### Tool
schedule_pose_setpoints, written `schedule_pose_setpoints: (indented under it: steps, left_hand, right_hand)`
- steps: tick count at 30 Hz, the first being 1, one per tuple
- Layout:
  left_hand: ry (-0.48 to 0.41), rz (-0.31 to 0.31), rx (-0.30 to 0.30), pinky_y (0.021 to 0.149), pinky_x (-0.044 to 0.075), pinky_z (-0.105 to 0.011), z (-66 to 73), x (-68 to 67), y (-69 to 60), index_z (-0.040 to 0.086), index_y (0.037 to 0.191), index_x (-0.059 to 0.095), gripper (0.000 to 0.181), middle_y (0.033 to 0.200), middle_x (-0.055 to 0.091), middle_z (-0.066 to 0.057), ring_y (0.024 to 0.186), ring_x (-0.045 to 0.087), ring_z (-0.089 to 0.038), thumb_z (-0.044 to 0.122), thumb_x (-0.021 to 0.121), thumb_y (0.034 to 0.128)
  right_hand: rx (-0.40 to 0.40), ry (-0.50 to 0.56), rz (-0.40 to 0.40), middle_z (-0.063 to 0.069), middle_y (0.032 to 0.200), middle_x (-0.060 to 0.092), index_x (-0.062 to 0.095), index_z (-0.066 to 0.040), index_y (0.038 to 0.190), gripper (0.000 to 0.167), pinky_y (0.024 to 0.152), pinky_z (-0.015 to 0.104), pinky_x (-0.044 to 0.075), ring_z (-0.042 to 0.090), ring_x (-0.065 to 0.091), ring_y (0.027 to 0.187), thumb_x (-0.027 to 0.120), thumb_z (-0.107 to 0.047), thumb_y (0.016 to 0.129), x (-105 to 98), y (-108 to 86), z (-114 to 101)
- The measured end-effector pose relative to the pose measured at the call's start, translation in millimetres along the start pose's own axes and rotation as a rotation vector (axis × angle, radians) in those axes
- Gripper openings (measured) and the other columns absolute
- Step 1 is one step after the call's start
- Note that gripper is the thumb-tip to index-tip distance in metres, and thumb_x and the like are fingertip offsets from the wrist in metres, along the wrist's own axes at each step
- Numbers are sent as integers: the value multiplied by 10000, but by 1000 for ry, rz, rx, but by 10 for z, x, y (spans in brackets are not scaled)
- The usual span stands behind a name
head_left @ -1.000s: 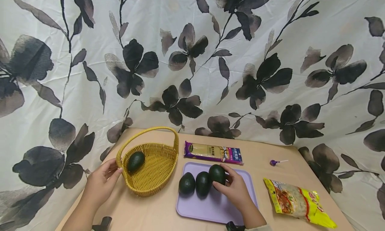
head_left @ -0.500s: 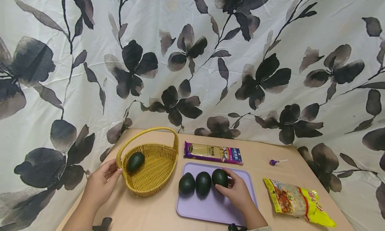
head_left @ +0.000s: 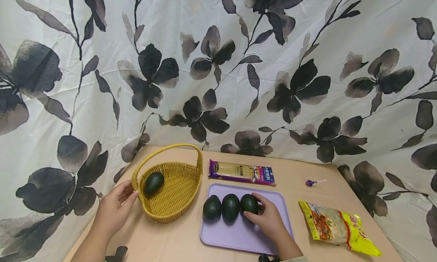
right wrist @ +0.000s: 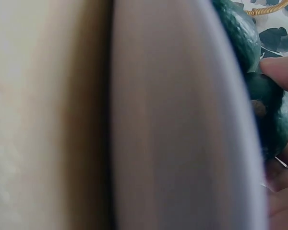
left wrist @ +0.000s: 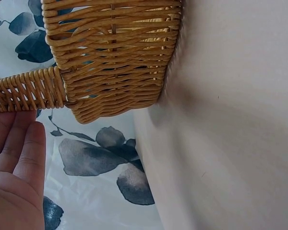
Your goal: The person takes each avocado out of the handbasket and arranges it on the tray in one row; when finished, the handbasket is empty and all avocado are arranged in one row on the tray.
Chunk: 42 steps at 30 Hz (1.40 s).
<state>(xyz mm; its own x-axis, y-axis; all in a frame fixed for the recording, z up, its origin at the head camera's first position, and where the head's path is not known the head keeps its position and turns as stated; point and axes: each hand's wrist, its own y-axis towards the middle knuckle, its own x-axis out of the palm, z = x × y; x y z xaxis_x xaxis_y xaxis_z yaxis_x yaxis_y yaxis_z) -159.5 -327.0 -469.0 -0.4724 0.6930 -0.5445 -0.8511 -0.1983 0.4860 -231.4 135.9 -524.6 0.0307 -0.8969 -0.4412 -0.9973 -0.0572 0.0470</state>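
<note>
My left hand (head_left: 115, 207) is at the left side of a yellow wicker basket (head_left: 177, 212), its thumb and fingers holding the base of the handle (left wrist: 24, 91). Inside the basket lies one dark green avocado (head_left: 154, 183). On a lilac tray (head_left: 222, 239), two avocados stand side by side, the left one (head_left: 212, 208) and the middle one (head_left: 230, 208). My right hand (head_left: 268, 218) grips a third avocado (head_left: 249, 203) at the right end of this row, thumb in front and fingers behind. In the right wrist view, the tray's edge (right wrist: 182, 120) hides much of the avocados.
Behind the tray lies a purple pasta packet (head_left: 241, 172). A purple lollipop (head_left: 310, 183) lies at the right, with a yellow noodle bag (head_left: 338, 228) nearer the front. A floral cloth (head_left: 211, 11) hangs behind the table (head_left: 164, 243).
My right hand has moved the gripped avocado slightly right and toward me, to the end of the row. The middle avocado now stands fully in view. My left hand and the basket stay put.
</note>
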Motion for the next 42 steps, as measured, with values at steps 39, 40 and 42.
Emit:
schedule_pose_setpoints:
  steps: [39,40,42]
  left_hand:
    - [-28,5,12,908,440,44,-5,10,8,-25,1301,624,372,1176,718,-203,1054,466,259,57,727,953]
    - [-27,6,12,908,439,44,-5,10,8,-26,1301,624,374,1175,718,-204,1053,466,259,57,728,952]
    - [-29,5,10,911,439,42,-4,10,11,-28,1303,622,375,1178,718,-205,1054,466,260,53,726,952]
  right_hand:
    - [-88,15,-10,193,1385,633,629,17,1344,558,1082,414,522,387,584,1313,848,-113,848,-196,-204,-214]
    - [-94,26,-13,195,1380,636,632,26,1335,547,1090,416,516,383,580,1319,846,-109,850,-203,-203,-234]
    - [-100,47,-15,200,1369,641,640,38,1317,527,1100,417,507,374,579,1322,844,-101,851,-209,-199,-267]
